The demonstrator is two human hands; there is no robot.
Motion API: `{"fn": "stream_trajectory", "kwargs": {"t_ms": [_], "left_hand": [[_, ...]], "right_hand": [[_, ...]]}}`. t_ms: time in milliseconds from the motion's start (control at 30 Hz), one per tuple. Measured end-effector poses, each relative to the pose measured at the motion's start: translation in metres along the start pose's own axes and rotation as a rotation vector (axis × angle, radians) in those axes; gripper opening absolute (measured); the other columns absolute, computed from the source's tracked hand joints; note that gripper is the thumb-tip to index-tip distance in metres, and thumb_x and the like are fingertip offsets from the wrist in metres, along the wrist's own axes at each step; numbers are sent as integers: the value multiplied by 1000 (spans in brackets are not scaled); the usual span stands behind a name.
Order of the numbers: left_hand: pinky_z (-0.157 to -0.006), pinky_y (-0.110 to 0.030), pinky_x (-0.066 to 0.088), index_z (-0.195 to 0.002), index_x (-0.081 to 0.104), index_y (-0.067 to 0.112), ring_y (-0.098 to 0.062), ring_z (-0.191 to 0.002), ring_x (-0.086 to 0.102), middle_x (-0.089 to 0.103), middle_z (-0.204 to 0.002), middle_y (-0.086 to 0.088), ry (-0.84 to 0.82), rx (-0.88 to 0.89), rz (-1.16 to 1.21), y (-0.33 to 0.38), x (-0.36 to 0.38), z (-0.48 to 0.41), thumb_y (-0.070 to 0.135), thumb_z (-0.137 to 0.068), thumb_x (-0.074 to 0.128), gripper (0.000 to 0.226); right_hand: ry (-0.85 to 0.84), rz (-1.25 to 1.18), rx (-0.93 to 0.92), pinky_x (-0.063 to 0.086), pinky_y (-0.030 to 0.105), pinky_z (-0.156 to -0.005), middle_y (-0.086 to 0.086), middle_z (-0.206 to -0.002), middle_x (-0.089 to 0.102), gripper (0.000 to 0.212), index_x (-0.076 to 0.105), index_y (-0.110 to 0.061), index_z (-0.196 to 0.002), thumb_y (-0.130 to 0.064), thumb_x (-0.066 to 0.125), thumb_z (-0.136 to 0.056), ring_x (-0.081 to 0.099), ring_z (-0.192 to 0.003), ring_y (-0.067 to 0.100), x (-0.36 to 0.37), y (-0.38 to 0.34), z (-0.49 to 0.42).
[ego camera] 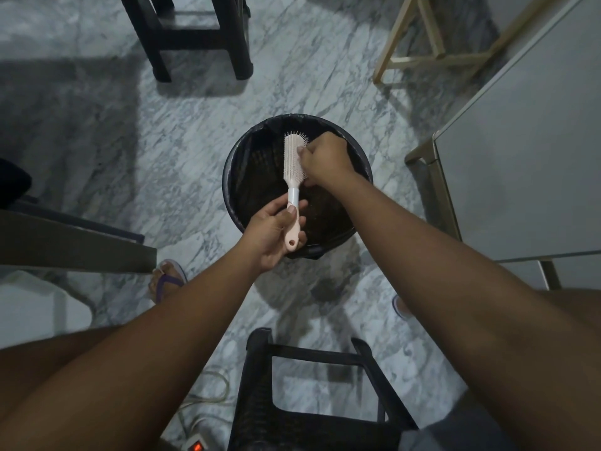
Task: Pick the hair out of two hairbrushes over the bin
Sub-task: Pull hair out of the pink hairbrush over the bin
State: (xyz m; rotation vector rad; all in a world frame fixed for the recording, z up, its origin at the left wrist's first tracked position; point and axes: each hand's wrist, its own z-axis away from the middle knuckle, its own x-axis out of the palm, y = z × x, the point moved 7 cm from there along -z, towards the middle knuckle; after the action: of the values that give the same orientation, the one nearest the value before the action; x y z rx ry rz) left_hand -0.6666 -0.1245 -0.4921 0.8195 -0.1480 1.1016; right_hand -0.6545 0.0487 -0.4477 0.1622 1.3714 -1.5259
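Note:
A pale pink and white hairbrush (pixel 291 164) is held over the round black bin (pixel 240 164), which is lined with a dark bag. My left hand (pixel 274 237) grips the brush's handle near its lower end. My right hand (pixel 325 159) is closed against the bristles on the right side of the brush head, fingers pinched there. Whether hair is between the fingers is too small to tell. Only one hairbrush is in view.
A black stool (pixel 195 34) stands on the marble floor beyond the bin, a wooden frame (pixel 432 56) at the upper right. A grey cabinet (pixel 527 157) fills the right side. A black plastic stool (pixel 312 385) is under me, a power strip (pixel 195 445) by it.

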Motion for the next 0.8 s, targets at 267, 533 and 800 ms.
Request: {"fn": "stream_trajectory", "kwargs": {"t_ms": [267, 533, 800], "left_hand": [[-54, -30, 50, -136, 52, 12, -17, -74, 62, 69, -119, -9, -17, -15, -5, -7, -11, 3, 3, -100, 50, 37], [-53, -28, 48, -137, 53, 11, -16, -74, 60, 67, -121, -10, -27, -44, 12, -15, -15, 4, 3, -101, 46, 37], [-52, -28, 48, -136, 53, 10, -15, -74, 59, 67, -119, -9, -30, -20, -2, -5, -6, 8, 5, -102, 46, 35]], "right_hand": [[-14, 77, -125, 60, 33, -49, 6, -95, 68, 20, 70, -15, -99, -23, 78, -82, 70, -66, 21, -4, -7, 3], [-47, 133, -36, 59, 35, -66, 11, -79, 73, 17, 70, -4, -84, -15, 61, -94, 71, -64, 21, -3, -4, -7], [-20, -353, 242, 63, 49, -69, 18, -115, 66, 31, 59, -1, -122, 2, 50, -93, 72, -88, 30, -6, 26, 5]]}}
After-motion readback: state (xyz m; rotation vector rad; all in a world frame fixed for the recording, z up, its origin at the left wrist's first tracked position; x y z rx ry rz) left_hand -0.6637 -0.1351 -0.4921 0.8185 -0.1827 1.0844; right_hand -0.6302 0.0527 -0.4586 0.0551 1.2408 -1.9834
